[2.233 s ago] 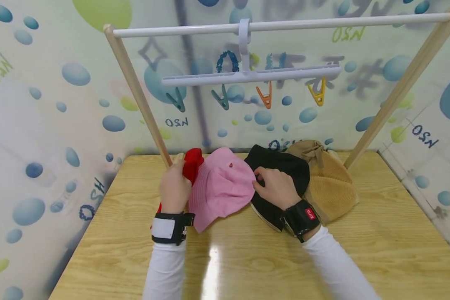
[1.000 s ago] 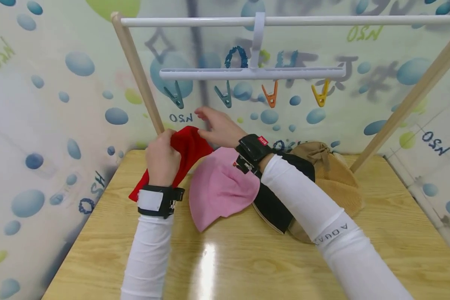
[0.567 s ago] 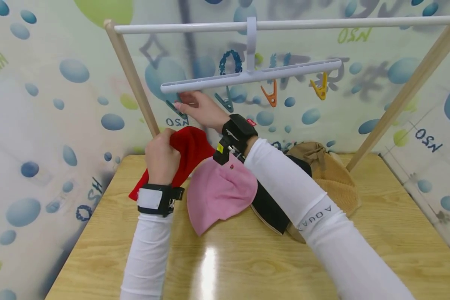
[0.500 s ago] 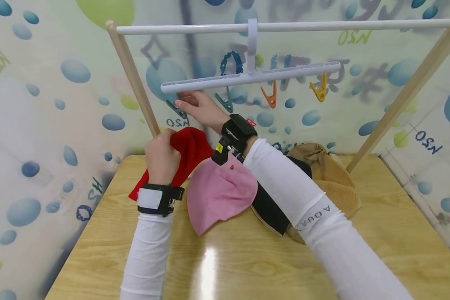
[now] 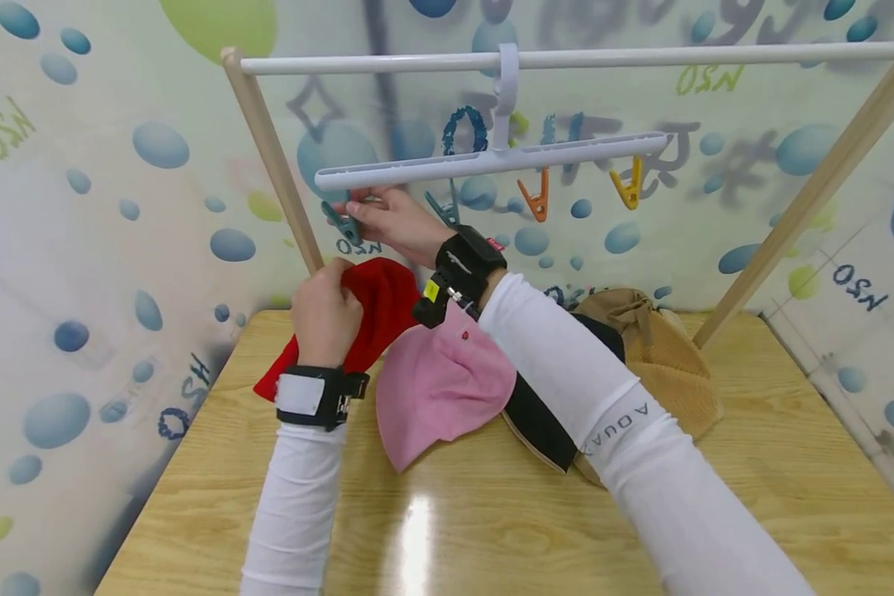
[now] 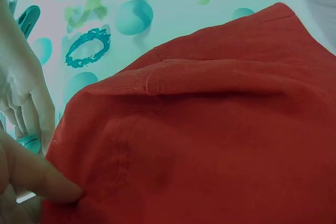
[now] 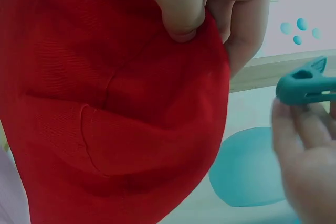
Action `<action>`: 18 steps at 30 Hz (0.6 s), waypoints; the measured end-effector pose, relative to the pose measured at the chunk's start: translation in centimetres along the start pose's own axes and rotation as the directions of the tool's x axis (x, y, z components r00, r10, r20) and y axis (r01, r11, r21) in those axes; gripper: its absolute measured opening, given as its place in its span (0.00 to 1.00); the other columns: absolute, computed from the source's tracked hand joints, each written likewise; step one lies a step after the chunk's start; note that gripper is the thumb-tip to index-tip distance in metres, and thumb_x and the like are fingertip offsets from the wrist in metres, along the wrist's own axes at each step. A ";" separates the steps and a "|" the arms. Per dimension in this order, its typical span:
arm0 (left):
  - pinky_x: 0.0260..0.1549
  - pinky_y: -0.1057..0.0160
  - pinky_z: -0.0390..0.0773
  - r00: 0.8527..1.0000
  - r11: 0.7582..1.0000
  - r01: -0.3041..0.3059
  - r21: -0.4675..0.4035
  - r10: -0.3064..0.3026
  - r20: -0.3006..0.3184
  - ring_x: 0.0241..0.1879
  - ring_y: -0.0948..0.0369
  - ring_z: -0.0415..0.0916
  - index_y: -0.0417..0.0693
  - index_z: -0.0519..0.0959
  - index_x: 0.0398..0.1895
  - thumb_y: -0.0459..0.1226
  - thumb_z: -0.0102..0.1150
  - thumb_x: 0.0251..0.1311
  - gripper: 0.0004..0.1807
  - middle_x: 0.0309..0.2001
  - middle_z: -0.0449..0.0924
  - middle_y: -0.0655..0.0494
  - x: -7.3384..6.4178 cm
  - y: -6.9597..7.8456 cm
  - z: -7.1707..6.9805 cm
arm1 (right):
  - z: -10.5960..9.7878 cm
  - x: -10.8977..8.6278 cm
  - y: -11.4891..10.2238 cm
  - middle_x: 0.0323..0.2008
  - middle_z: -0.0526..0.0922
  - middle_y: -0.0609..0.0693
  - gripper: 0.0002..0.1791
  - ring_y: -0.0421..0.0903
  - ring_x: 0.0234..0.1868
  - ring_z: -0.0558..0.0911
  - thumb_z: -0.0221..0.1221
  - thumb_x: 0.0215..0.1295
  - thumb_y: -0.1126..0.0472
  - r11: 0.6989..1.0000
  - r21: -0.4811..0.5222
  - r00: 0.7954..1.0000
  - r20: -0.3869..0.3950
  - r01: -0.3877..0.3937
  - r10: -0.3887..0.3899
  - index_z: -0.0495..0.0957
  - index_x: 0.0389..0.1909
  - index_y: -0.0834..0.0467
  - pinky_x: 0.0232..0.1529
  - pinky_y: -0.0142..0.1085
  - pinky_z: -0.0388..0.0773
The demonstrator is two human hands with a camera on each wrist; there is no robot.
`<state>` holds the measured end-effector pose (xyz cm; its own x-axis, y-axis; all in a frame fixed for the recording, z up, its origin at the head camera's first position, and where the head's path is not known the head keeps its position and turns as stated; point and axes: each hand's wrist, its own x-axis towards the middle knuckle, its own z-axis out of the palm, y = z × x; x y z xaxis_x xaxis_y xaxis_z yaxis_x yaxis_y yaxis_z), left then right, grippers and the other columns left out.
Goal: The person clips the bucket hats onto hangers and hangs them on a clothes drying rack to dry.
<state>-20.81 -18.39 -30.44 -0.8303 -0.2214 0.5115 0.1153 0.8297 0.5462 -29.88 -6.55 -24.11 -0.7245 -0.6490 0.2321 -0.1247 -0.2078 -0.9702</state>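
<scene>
My left hand pinches the edge of a red hat, lifted at the left of the table. The right wrist view shows its thumb on the red cloth and the fingers behind. Higher up, my right hand grips the leftmost teal clip, which hangs under a white hanger. The thumb lies at the clip's near side. Cloth and clip are apart in the right wrist view, where the teal clip sits at the right. The left wrist view is mostly filled by the red hat.
A pink hat, a black hat and a tan hat lie in a row on the wooden table. A second teal clip, an orange clip and a yellow clip hang from the hanger. A white rail carries it.
My left hand has raised the red hat. My right hand has gone from beside the black hat up to the leftmost clip and taken hold of it; the hanger's left end has dipped.
</scene>
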 end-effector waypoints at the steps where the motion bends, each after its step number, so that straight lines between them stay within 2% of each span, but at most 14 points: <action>1: 0.40 0.45 0.78 1.000 1.000 0.004 -0.003 -0.004 0.004 0.38 0.42 0.77 0.32 0.79 0.50 0.25 0.52 0.59 0.16 0.43 0.81 0.35 0.0 0.0 -0.1 | 0.0 0.1 0.0 0.61 0.71 0.63 0.11 0.53 0.60 0.73 0.46 0.71 0.73 1.000 0.026 1.000 0.011 0.004 -0.004 0.63 0.53 0.65 0.58 0.39 0.71; 6: 0.41 0.45 0.78 1.000 1.000 0.016 -0.002 -0.016 0.018 0.39 0.43 0.77 0.33 0.78 0.51 0.26 0.54 0.60 0.16 0.45 0.81 0.36 0.1 0.2 -0.5 | 0.2 0.3 0.1 0.62 0.69 0.69 0.10 0.59 0.62 0.72 0.43 0.71 0.76 0.981 0.192 0.998 0.050 0.013 -0.023 0.65 0.49 0.64 0.58 0.40 0.71; 9: 0.39 0.45 0.78 1.000 1.000 0.009 0.011 -0.010 0.008 0.39 0.42 0.77 0.33 0.78 0.50 0.26 0.54 0.59 0.16 0.45 0.81 0.36 0.1 0.2 -0.8 | 0.3 0.5 0.3 0.63 0.68 0.70 0.09 0.60 0.62 0.71 0.43 0.71 0.76 0.966 0.257 0.999 0.048 0.000 -0.013 0.65 0.46 0.63 0.58 0.40 0.71; 15: 0.36 0.44 0.78 1.000 1.000 -0.001 0.026 0.001 -0.019 0.39 0.41 0.77 0.32 0.79 0.48 0.25 0.51 0.59 0.15 0.43 0.81 0.35 0.2 0.2 -1.1 | 0.3 0.9 0.5 0.63 0.68 0.66 0.19 0.56 0.62 0.72 0.43 0.71 0.76 0.961 0.276 1.000 0.018 -0.018 0.013 0.61 0.62 0.66 0.58 0.37 0.71; 18: 0.38 0.44 0.78 1.000 1.000 -0.005 0.028 0.006 -0.029 0.39 0.41 0.78 0.32 0.79 0.48 0.25 0.50 0.58 0.15 0.43 0.81 0.35 0.3 0.2 -1.2 | 0.2 0.9 0.6 0.62 0.69 0.66 0.23 0.56 0.61 0.72 0.44 0.71 0.75 0.962 0.273 1.000 -0.005 -0.014 0.016 0.59 0.66 0.66 0.58 0.38 0.71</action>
<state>-20.39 -18.96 -29.35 -0.8135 -0.2314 0.5335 0.1041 0.8447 0.5251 -30.41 -7.41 -24.46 -0.7297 -0.6488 0.2159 0.0754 -0.3902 -0.9176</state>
